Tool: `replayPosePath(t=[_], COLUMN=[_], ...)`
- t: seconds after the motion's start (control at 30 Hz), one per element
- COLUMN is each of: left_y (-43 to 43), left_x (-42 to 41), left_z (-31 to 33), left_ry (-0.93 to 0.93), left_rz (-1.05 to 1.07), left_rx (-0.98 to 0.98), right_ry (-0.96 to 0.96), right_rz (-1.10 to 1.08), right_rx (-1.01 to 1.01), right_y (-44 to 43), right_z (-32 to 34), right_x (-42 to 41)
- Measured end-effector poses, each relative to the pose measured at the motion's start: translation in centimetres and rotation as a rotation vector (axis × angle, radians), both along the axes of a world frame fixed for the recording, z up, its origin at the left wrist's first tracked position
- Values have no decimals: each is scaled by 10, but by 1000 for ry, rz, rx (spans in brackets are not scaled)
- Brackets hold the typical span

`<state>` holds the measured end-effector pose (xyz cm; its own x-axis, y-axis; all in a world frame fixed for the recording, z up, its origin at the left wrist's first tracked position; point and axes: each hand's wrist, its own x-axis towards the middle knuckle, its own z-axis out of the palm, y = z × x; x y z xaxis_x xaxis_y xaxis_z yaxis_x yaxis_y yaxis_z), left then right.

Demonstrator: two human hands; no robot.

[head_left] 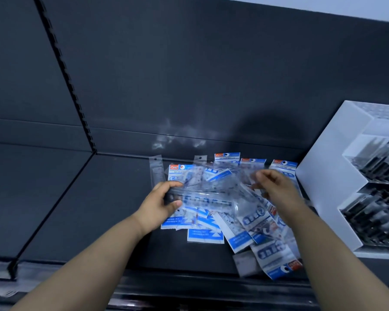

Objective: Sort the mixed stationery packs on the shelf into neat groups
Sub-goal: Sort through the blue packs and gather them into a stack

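Stationery pack (203, 197) sideways between left hand (160, 204), right hand (277, 187)

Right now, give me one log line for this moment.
left hand: grips clear pack | right hand: pinches its other end | pile: unsorted on shelf | white rack: right of pile

Dim, bluish light. Glare smeared across clear stationery packs (202, 195); soft shadow on back panel (211, 75) toward 1 o'clock. Edges bowed, blurred.
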<state>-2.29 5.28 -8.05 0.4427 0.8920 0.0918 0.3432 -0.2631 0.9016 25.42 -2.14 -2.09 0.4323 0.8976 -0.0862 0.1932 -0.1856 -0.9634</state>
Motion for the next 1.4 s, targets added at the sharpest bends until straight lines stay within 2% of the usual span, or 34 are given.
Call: replayPosePath(t=[0.07,0.13,0.23,0.3,0.37,0.47,0.6,0.7,0.77,0.87,1.03,1.2,1.3,1.4], left_y=[0,2,3,1,0,2,0,-2,-1,3,16,33,40,48], left_x=[-1,-2,-3,-3,-2,-1,0,0,-2,-7,-51,-160,-256,-351], left_z=[1,0,-2,1,3,1,-4,-9,-10,-5,23,48,51,49], left_ry=[-14,-14,28,16,7,108,135,174,204,160,-240,-543,-588,-556], left_rz=[-25,-42,-43,-52,-72,-73,0,11,-11,-27,135,235,339,473], left_rx=[-5,-8,18,6,-4,41,138,210,198,127,-58,-241,-260,-269], right_ry=[19,-50,-266,-407,-527,-638,-809,-994,-1094,-1158,-816,-440,-125,99], right_rz=[-36,76,323,400,382,357,391,393,435,467,455,428,399,405], right_rx=[101,118,-57,-137,-130,-86,-133,-32,22,-42,-28,-33,-53,-67], right_y=[-5,-11,-17,-16,-16,-13,-6,-3,0,8,27,57,79,101], right_z=[-1,1,0,-8,-14,-19,-22,-27,-29,-16,19,20,15,12], right_x=[-4,-11,-23,-25,-22,-16,-14,-15,-18,-26,-78,-191,-288,-384])
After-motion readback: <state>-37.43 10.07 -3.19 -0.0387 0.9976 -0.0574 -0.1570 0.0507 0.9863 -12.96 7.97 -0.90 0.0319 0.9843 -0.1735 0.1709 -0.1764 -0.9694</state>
